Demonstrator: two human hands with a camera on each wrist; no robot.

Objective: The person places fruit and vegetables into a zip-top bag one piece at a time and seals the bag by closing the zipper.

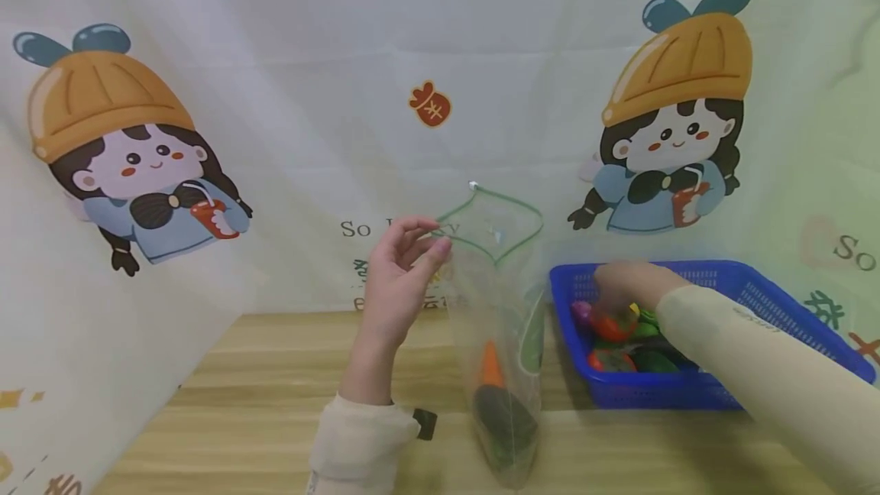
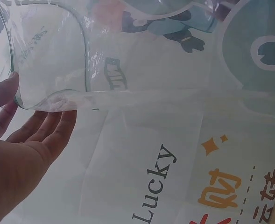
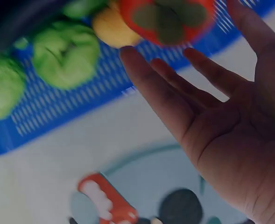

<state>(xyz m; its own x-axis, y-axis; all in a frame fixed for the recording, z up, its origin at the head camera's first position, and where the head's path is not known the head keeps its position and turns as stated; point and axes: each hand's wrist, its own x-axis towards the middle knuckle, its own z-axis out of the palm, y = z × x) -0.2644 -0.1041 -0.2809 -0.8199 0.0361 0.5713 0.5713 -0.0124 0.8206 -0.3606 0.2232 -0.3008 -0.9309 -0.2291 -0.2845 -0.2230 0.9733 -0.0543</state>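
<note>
i see the left hand (image 1: 402,273) pinch the rim of the clear bag (image 1: 509,296), upright at its four o'clock; the film looks thin, limp, slippery, best held by that rim; at the bag's three o'clock, over the blue basket (image 1: 660,392), the right hand (image 3: 221,123) spreads wide, gripping nothing; the red fruit (image 3: 167,21) beneath looks light, smooth, best cupped round its sides.
</note>
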